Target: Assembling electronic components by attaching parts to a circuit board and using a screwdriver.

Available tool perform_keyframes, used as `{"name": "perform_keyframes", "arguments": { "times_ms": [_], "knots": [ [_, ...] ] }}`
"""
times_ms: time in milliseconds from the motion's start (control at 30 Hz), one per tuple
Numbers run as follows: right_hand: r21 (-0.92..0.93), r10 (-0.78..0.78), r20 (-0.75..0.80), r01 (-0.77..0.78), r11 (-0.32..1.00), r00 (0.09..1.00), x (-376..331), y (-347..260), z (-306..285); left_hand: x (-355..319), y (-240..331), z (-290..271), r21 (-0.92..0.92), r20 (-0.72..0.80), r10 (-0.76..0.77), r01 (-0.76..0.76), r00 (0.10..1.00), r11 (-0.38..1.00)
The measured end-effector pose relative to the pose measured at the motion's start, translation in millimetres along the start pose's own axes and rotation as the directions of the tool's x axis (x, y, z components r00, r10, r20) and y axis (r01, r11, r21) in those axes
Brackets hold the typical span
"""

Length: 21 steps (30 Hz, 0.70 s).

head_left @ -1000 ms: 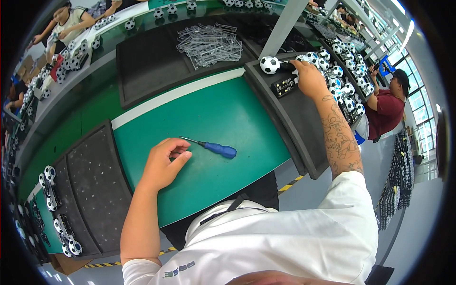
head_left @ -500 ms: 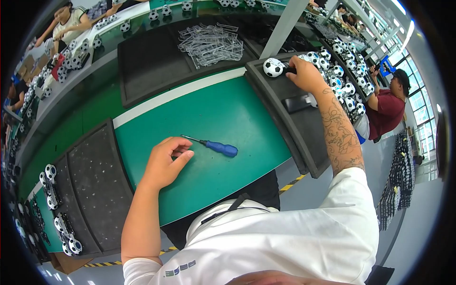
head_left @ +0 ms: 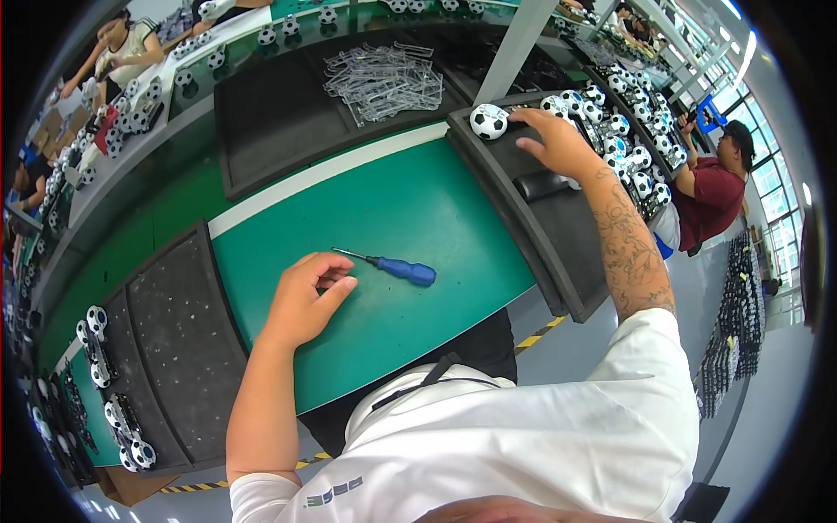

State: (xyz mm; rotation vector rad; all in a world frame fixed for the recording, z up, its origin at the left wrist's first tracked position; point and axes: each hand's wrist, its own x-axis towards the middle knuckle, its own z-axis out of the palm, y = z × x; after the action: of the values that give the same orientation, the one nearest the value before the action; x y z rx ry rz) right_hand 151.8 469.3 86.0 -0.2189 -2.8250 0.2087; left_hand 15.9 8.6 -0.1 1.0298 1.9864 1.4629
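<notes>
My left hand (head_left: 305, 296) rests on the green table top (head_left: 410, 209), fingers loosely curled, with nothing visible in it. Just to its right lies a screwdriver with a blue handle (head_left: 403, 269), its metal tip pointing at my fingers. My right hand (head_left: 554, 139) reaches far to the right, palm down with fingers spread, over a black foam tray (head_left: 523, 235). A black-and-white ball-shaped toy (head_left: 488, 120) stands just left of its fingertips. A dark oblong part (head_left: 540, 185) lies on the tray below that hand.
Several more ball toys (head_left: 615, 131) crowd the tray's far end. A pile of clear plastic pieces (head_left: 384, 80) sits on a black tray behind. Another black tray (head_left: 174, 349) lies on my left. A grey post (head_left: 514, 44) rises nearby. A person in red (head_left: 715, 192) stands right.
The dark oblong part has come off the ball area and now lies lower on the right tray. My right hand shifted slightly and spread flat. My left hand and the screwdriver stayed put.
</notes>
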Motion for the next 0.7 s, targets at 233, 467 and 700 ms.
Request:
{"name": "perform_keyframes", "arguments": {
  "times_ms": [233,467,700],
  "knots": [
    [-0.391,0.389,0.426,-0.221,0.893,0.817,-31,-41,-41,-1,1,-1,-0.003,-0.001,-0.007,0.007,1.000,1.000],
    [-0.335,0.290,0.367,-0.165,0.928,0.884,-28,-24,-33,-2,3,0,0.025,0.021,-0.016,0.016,1.000,1.000],
    [-0.324,0.197,0.151,-0.140,0.936,0.969,-23,-7,-24,-3,6,1,0.037,0.022,-0.018,0.017,1.000,0.999]
  ]
}}
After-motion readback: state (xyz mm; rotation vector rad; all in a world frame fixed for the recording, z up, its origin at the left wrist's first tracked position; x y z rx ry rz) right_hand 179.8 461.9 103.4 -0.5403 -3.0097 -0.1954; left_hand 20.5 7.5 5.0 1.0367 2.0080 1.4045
